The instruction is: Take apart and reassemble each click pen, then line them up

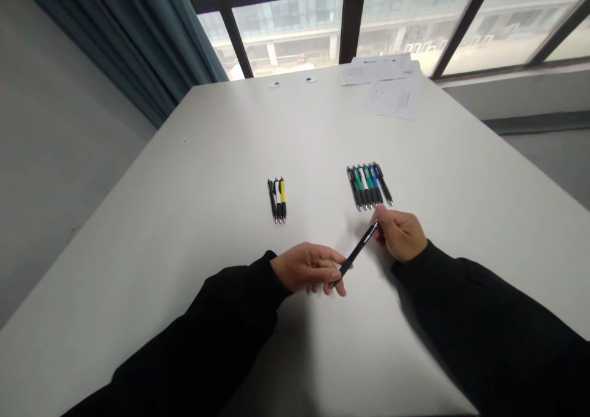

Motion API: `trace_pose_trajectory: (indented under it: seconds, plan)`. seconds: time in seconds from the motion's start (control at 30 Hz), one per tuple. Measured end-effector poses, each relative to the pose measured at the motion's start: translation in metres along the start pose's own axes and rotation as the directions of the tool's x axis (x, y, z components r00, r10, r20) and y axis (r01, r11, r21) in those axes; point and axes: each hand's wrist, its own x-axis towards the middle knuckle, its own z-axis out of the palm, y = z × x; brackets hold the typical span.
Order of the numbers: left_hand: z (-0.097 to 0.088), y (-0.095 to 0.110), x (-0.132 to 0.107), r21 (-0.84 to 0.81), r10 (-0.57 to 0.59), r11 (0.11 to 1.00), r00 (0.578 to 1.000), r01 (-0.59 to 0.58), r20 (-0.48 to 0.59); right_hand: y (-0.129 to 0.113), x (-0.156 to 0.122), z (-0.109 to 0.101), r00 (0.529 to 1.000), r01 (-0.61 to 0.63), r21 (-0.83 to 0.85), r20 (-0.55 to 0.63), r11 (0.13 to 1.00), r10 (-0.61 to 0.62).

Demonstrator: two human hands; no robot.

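Note:
A black pen [356,254] is held between both my hands just above the white table [193,220]. My left hand [310,268] pinches its lower end with closed fingers. My right hand [402,234] is closed round its upper end. Just beyond my right hand lies a row of several pens [369,186], black, green and blue, side by side. Further left lies a group of three pens [277,200], black, white and yellow. Both my arms are in black sleeves.
Printed paper sheets [389,97] lie at the table's far right by the window. Two small round white things [292,82] sit at the far edge. A blue curtain [138,42] hangs at the left, beside a grey wall.

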Motion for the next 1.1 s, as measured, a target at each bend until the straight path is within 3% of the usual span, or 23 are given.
trace_pose_trajectory:
  seconds: [0.1,0.17,0.27,0.43,0.57,0.67,0.77,0.83,1.1]
  plan:
    - [0.005,-0.001,0.006,-0.093,0.066,0.994,0.998,-0.065,0.006,-0.003,-0.007,0.004,0.977,-0.029,0.143,0.213,0.989,-0.002]
    - [0.004,-0.003,0.011,-0.154,0.145,0.975,0.985,-0.159,-0.095,-0.009,-0.013,0.008,0.923,-0.009,0.125,0.382,0.992,-0.040]
    - [0.002,-0.006,0.018,-0.119,0.280,0.938,0.914,-0.326,-0.294,-0.017,-0.022,0.014,0.849,0.018,0.080,0.525,0.997,-0.058]
    - [0.002,-0.008,0.016,0.168,0.441,0.897,0.818,-0.408,-0.370,-0.023,-0.027,0.021,0.852,-0.047,0.100,0.523,0.994,-0.013]
    - [0.007,-0.008,0.010,0.419,0.514,0.831,0.794,-0.367,-0.324,-0.023,-0.025,0.022,0.834,-0.001,0.034,0.551,0.999,-0.018]
    - [0.008,-0.007,0.006,0.627,0.553,0.713,0.801,-0.313,-0.229,-0.023,-0.024,0.022,0.812,0.023,-0.010,0.584,1.000,-0.013]
    - [0.007,-0.005,0.005,0.744,0.511,0.621,0.847,-0.249,-0.143,-0.022,-0.023,0.021,0.810,0.009,-0.011,0.586,1.000,-0.001]
    - [0.006,-0.005,0.005,0.750,0.483,0.623,0.864,-0.222,-0.145,-0.022,-0.023,0.021,0.819,-0.008,0.006,0.574,1.000,0.003]
    - [0.005,-0.006,0.004,0.720,0.490,0.646,0.861,-0.256,-0.133,-0.019,-0.026,0.022,0.828,-0.093,0.054,0.559,0.994,0.047]
